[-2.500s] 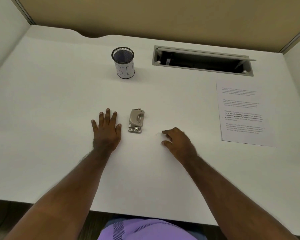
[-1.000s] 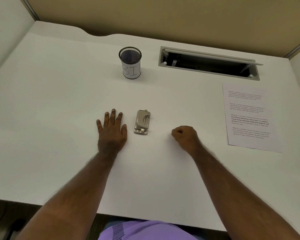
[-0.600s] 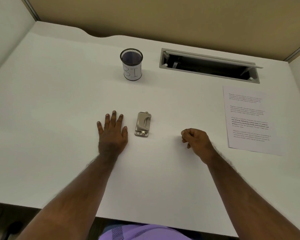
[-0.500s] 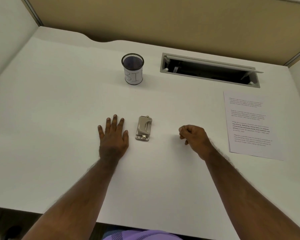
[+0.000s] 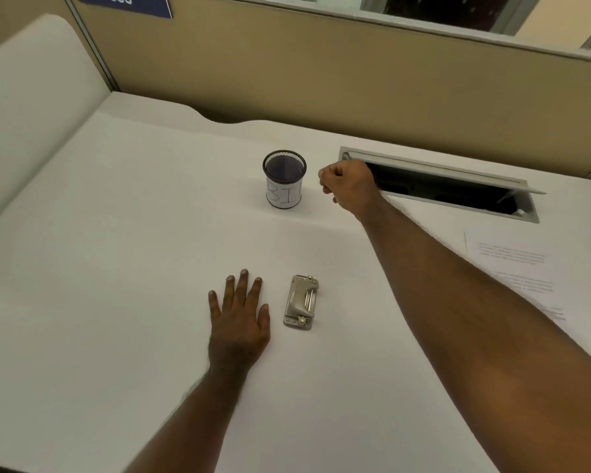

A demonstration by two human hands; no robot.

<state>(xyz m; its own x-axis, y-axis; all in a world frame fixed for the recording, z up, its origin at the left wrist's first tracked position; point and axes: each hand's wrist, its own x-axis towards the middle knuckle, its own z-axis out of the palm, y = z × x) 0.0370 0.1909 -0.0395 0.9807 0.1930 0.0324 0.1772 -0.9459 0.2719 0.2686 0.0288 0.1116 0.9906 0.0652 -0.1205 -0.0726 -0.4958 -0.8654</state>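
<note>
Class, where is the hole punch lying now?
Head view: the hole punch lies on the desk, right of the left hand, not touching, nearer the person than the mesh cup.

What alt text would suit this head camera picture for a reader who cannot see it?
A person's right hand, fingers curled, hovers beside a black mesh cup on a white desk. The left hand lies flat next to a small metal hole punch.

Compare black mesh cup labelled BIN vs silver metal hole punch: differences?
The black mesh cup stands upright, far side; the silver metal hole punch lies flat, nearer. Cup is round, dark, white-labelled; punch is boxy, pale. The curled right hand is beside the cup; the flat left hand lies beside the punch, not touching. Both sit on the white desk.
</note>
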